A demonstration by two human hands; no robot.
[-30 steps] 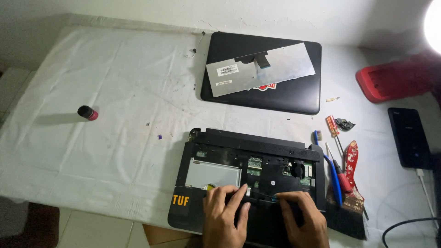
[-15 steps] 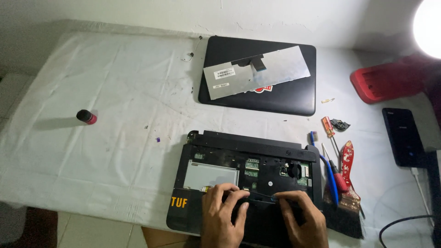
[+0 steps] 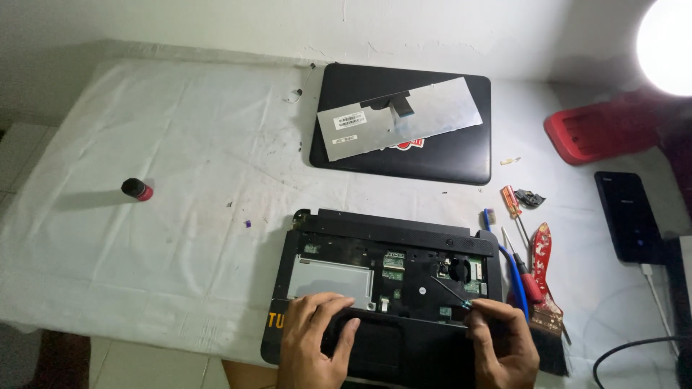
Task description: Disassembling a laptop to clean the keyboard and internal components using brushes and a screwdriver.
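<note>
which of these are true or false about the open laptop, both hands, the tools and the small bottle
1. The right hand holds a thin screwdriver over the opened laptop base. True.
2. The left hand is lifted off the base. False: it rests on the front edge.
3. The removed keyboard lies face down on a closed black laptop. True.
4. The small bottle stands among the tools. False: it lies alone, far left on the white cloth.
5. A red-handled brush lies right of the base. True.
</note>
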